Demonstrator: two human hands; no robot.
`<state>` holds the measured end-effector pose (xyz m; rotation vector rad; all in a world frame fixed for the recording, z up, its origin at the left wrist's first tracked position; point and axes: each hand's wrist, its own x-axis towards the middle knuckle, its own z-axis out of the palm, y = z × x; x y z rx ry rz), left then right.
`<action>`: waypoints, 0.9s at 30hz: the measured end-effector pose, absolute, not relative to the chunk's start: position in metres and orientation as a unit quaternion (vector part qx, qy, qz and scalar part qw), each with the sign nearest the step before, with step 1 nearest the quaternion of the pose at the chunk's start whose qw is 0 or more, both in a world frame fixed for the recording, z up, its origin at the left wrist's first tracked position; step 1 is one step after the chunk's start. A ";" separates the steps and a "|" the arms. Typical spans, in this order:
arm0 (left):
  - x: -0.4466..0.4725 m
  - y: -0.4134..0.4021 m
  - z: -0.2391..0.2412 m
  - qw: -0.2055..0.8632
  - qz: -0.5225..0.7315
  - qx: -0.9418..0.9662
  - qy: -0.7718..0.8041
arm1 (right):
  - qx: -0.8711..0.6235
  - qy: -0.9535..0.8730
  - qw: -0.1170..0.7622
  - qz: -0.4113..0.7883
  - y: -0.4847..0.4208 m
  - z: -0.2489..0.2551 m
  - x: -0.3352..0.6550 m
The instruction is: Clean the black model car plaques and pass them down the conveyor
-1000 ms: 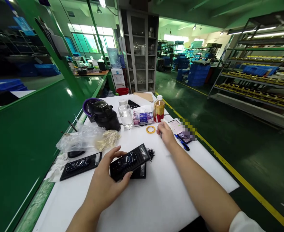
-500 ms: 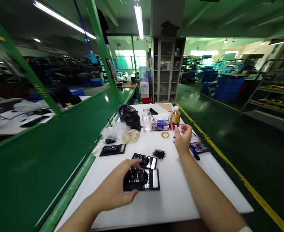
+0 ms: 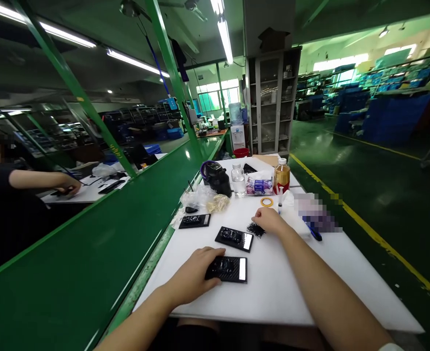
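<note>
Head view: left hand (image 3: 195, 277) now presses the black card (image 3: 226, 269) flat, fingers spread; right hand (image 3: 269, 220) has dropped onto the black bits (image 3: 255, 229), fingers curled.

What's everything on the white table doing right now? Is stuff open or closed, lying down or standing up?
Left hand: resting flat on the nearest black card.
Right hand: fingertips at the pile of small black bits.
Middle black card: lying flat, untouched.
Far black card: lying flat, untouched.
Clear bottle: upright, capped.
Amber bottle: upright, capped.
Yellow tape ring: lying flat.
Plastic bags: crumpled.
</note>
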<state>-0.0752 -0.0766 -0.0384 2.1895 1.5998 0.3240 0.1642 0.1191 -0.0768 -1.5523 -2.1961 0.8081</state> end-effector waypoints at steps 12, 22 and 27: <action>-0.074 0.027 0.018 0.211 0.244 0.807 0.494 | -0.625 -0.754 0.073 0.191 0.108 -0.070 0.132; -0.089 0.083 -0.048 0.190 0.279 0.762 0.552 | -0.627 -0.763 0.062 0.144 0.105 -0.068 0.123; -0.078 0.074 -0.050 0.178 0.268 0.779 0.538 | -0.615 -0.759 0.119 0.179 0.107 -0.066 0.140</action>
